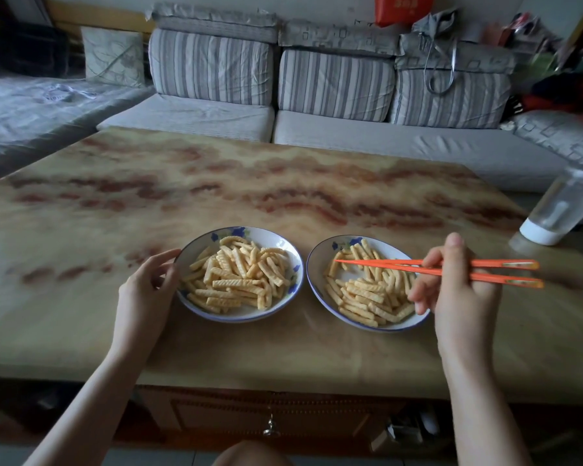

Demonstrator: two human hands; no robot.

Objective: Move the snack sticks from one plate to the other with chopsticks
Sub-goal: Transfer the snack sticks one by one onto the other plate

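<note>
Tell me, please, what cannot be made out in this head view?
- Head view: whether the chopsticks hold anything; their tips are too small over the right plate.
- Head view: whether the left hand grips or just touches the left plate; its fingers hide the contact.
- Head view: the bottle, blurred and cut off by the right edge.
- Head view: the right plate's rim under the right hand.

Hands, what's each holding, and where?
Right hand grips the chopsticks near their middle. Left hand holds the left plate by its rim.
</note>
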